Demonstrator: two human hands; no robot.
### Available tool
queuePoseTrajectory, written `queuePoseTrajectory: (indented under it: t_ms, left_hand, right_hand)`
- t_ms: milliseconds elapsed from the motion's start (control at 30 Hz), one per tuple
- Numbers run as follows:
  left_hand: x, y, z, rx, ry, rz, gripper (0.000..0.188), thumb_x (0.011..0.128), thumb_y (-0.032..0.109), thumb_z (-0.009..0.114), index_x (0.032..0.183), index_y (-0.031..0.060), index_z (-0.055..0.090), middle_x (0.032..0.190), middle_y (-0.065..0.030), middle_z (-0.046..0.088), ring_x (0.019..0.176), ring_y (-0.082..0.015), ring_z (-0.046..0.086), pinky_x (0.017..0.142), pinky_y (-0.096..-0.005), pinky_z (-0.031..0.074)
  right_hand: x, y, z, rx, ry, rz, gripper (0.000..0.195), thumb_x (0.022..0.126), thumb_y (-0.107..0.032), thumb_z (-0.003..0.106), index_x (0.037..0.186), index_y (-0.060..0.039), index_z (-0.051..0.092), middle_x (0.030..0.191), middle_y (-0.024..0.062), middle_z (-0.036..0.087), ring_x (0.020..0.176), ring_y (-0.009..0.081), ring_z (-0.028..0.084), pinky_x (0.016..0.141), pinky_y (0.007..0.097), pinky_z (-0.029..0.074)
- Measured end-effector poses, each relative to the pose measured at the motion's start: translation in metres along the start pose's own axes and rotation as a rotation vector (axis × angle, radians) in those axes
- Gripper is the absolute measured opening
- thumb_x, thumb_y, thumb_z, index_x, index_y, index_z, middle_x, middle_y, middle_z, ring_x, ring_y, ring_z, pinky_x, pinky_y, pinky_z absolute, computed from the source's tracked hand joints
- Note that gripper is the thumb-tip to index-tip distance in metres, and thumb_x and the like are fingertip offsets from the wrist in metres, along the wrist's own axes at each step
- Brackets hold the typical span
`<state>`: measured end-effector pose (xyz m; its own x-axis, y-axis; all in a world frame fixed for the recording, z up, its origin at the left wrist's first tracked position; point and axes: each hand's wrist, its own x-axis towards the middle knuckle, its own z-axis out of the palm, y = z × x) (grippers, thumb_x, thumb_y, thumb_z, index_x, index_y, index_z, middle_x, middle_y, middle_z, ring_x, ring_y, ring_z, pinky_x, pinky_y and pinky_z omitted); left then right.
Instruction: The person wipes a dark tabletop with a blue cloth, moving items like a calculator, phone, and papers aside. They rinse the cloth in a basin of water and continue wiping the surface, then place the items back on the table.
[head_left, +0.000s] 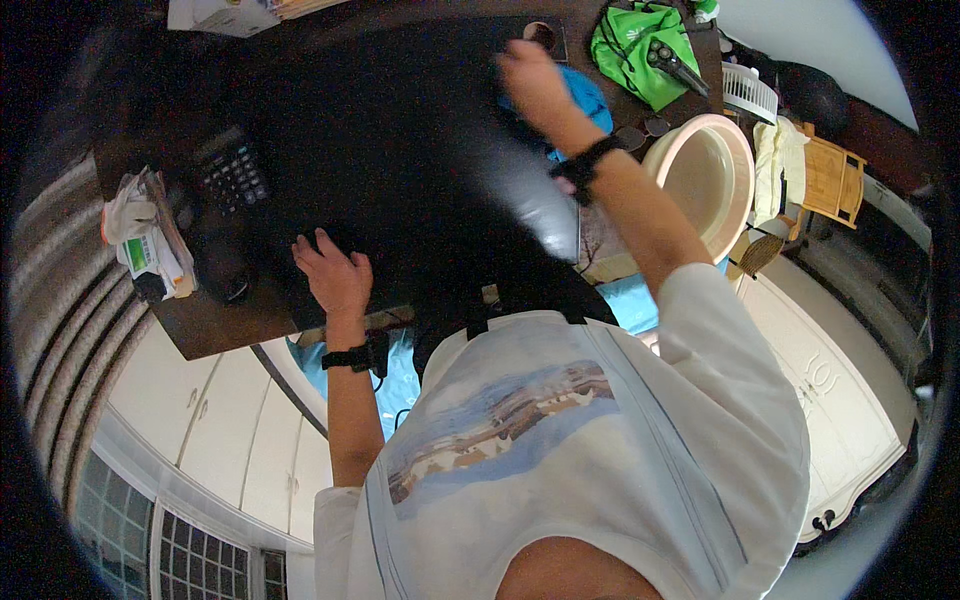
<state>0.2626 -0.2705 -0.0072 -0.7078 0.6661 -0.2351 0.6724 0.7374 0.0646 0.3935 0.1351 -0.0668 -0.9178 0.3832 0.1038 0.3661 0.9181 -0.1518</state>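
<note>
My left hand (330, 274) lies palm down at the near left edge of a black desk surface (360, 165), its fingers spread and nothing seen in them. Farther out to the right, my right hand (536, 82) is blurred over a blue item (585, 97), possibly cloth. Whether its curled fingers hold anything is unclear. A round brown-topped object (540, 34) sits just beyond that hand. Below my right wrist, a shiny patch (536, 195) of the black surface catches the light.
Left of my left hand are a calculator (234, 176), a dark rounded object (225, 274) and stacked packets (150, 232). At the right are a green drawstring bag (637, 45) under an electric shaver (675, 66), sunglasses (645, 131), a pale basin (697, 187) and a wooden chair (832, 176).
</note>
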Motion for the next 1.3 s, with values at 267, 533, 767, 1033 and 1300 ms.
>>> queuePoseTrajectory:
  t_ms: [267,533,767,1033,1300]
  left_hand:
    - [0.005,0.002,-0.022,-0.050,-0.200,-0.068,0.087,0.074,0.026,0.083,0.141,-0.0047,0.037,0.145,-0.0342,0.032,0.137,-0.0495,0.028,0.109,-0.0526,0.039]
    - [0.010,0.005,-0.019,-0.059,-0.173,-0.059,0.085,0.073,0.023,0.085,0.138,-0.0054,0.038,0.144,-0.0347,0.032,0.136,-0.0501,0.029,0.110,-0.0521,0.037]
    - [0.002,0.003,-0.015,-0.059,-0.152,-0.082,0.086,0.073,0.022,0.085,0.139,-0.0045,0.037,0.144,-0.0333,0.031,0.136,-0.0502,0.028,0.108,-0.0524,0.040]
    - [0.004,0.001,-0.008,-0.054,-0.112,-0.056,0.086,0.073,0.021,0.084,0.140,-0.0045,0.036,0.146,-0.0332,0.029,0.138,-0.0511,0.026,0.108,-0.0532,0.040]
    - [-0.001,0.006,-0.012,-0.078,-0.129,-0.109,0.084,0.075,0.020,0.083,0.141,-0.0047,0.036,0.148,-0.0328,0.028,0.139,-0.0499,0.025,0.111,-0.0533,0.036]
  right_hand:
    - [-0.033,0.037,-0.009,-0.034,0.052,0.217,0.026,0.082,-0.012,0.063,0.108,-0.0093,0.069,0.092,0.0128,0.061,0.090,0.0332,0.061,0.078,0.0422,0.053]
    - [-0.040,0.029,0.007,0.055,0.221,0.366,0.020,0.081,-0.010,0.064,0.100,-0.0062,0.070,0.089,0.0152,0.060,0.088,0.0362,0.059,0.078,0.0456,0.051]
    - [-0.054,0.055,-0.025,0.156,0.146,0.570,0.024,0.083,-0.017,0.067,0.104,-0.0047,0.070,0.099,0.0179,0.062,0.091,0.0375,0.062,0.081,0.0453,0.052]
    - [0.004,0.083,-0.006,-0.033,0.277,0.362,0.021,0.081,-0.011,0.065,0.100,-0.0030,0.069,0.099,0.0201,0.062,0.094,0.0404,0.060,0.081,0.0485,0.051]
    - [-0.062,0.043,-0.017,0.102,0.134,0.478,0.011,0.081,-0.011,0.063,0.090,-0.0050,0.067,0.098,0.0183,0.061,0.095,0.0399,0.060,0.081,0.0477,0.052]
